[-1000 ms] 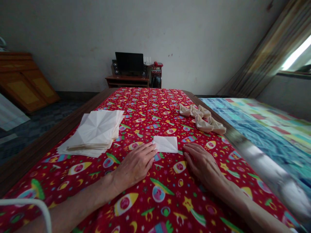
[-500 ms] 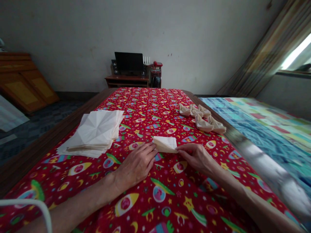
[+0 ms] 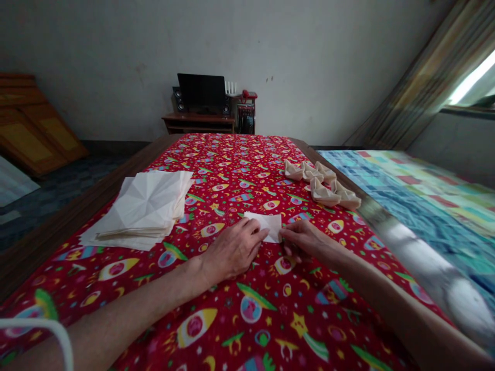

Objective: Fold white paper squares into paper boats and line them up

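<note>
A small folded sheet of paper (image 3: pixel 271 225), off-white, lies flat on the red tablecloth in front of me. My left hand (image 3: pixel 237 250) covers its left part, the fingers curled and pressing on it. At the paper's right edge, my right hand (image 3: pixel 303 238) pinches the lower corner between thumb and forefinger. Left of my hands is a stack of creased paper sheets (image 3: pixel 145 203). Toward the right table edge stand several folded paper boats (image 3: pixel 324 194), grouped in two rows.
The patterned tablecloth (image 3: pixel 232 330) covers a dark wooden table. A white cable (image 3: pixel 58 330) curves in at the lower left. Beyond the table are a monitor (image 3: pixel 201 93) and speakers on a desk. A bed (image 3: pixel 417 206) with a patchwork cover stands at right.
My left hand has slid right, further over the paper. The paper's slanted lower flap no longer shows, and its visible part looks flat. My right hand stays at the right edge.
</note>
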A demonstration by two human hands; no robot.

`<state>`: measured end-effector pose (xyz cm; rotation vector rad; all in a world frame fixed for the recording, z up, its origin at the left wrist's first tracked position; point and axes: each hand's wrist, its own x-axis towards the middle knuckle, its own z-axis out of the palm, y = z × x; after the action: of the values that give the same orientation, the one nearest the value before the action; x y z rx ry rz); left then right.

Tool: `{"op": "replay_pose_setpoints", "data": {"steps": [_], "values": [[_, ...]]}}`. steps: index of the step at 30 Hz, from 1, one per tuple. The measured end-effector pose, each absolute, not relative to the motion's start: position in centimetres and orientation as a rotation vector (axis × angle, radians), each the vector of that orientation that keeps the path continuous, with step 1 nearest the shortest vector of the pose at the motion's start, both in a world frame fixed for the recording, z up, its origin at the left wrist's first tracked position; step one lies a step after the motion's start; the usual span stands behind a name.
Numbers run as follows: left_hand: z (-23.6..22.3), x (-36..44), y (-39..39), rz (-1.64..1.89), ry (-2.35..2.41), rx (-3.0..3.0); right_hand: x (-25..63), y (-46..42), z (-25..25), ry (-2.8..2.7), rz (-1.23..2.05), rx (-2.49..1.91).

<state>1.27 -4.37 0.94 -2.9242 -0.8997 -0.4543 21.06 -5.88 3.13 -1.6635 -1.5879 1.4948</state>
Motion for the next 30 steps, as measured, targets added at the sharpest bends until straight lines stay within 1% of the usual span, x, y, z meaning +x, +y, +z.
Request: {"op": "replay_pose_setpoints", "data": {"steps": [10, 11, 12, 14, 15, 16, 19, 23, 30], "values": [[1.0, 1.4, -4.5, -0.407, -0.900, -2.889, 22.0, -6.5, 2.7, -1.574, 1.570, -1.714], [0.9, 1.4, -4.5, -0.410, -0.899, -2.889, 22.0, -6.7, 2.5, -1.593, 1.510, -1.731], [0.9, 1.4, -4.5, -0.410, -0.900, -2.886, 22.1, -7.0, 2.3, -1.639, 1.380, -1.754], [0.8, 1.4, -4.5, -0.403, -0.898, -2.877, 22.1, -8.0, 1.9, -1.798, 0.939, -1.752], [0.8, 1.4, -4.5, -0.398, -0.893, -2.876, 22.0, -8.5, 1.7, -1.899, 0.646, -1.713], [0.8, 1.4, -4.5, -0.395, -0.887, -2.875, 21.9, -9.0, 1.5, -2.012, 0.447, -1.640], [0.9, 1.5, -4.6, -0.390, -0.882, -2.872, 21.4, -10.3, 1.0, -2.391, 0.135, -1.551], [1.0, 1.0, -4.9, -0.361, -0.899, -2.893, 21.0, -10.8, 0.9, -2.607, -0.121, -1.607], [1.1, -1.5, -5.5, -0.334, -0.900, -2.920, 21.8, -11.2, 1.0, -2.579, -0.149, -1.664]]}}
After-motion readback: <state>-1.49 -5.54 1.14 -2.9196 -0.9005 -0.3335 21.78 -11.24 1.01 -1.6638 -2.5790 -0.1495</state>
